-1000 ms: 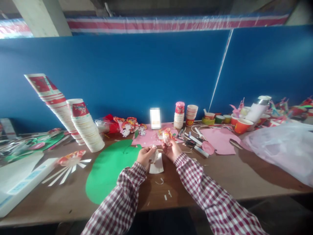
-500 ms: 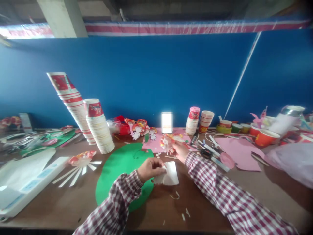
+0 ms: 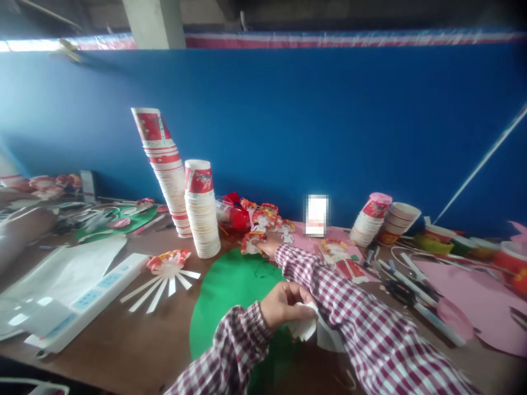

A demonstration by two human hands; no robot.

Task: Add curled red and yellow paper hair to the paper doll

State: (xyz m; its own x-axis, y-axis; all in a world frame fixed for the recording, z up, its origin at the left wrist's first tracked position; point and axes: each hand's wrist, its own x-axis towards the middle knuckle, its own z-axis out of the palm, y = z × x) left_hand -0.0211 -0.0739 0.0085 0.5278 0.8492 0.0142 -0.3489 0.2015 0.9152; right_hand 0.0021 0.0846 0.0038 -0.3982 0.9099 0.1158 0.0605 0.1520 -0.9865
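Observation:
My left hand [image 3: 288,308] is closed, pinching a crumpled white piece of paper [image 3: 305,329] between thumb and fingers above the table. Stretched across in front of it, my right hand [image 3: 268,246] reaches to the far side of a green paper sheet [image 3: 218,296]. At its fingertips is a red and white paper cutout [image 3: 249,243], next to a pile of similar cutouts [image 3: 263,216]. The fingertips are partly hidden by the hand. A white paper [image 3: 329,336] lies beside my left hand, partly covered by my right sleeve.
Two tall stacks of paper cups [image 3: 201,219] stand behind the green sheet. A power strip [image 3: 94,302] and a paper fringe with white strips [image 3: 168,269] lie left. Pens [image 3: 405,285], pink paper [image 3: 473,307] and shorter cup stacks [image 3: 371,219] are right. A blurred arm [image 3: 20,230] shows far left.
The view has turned left. My right hand has carried the cutout leftward to the pile at the back. My left hand keeps its pinch on the white paper.

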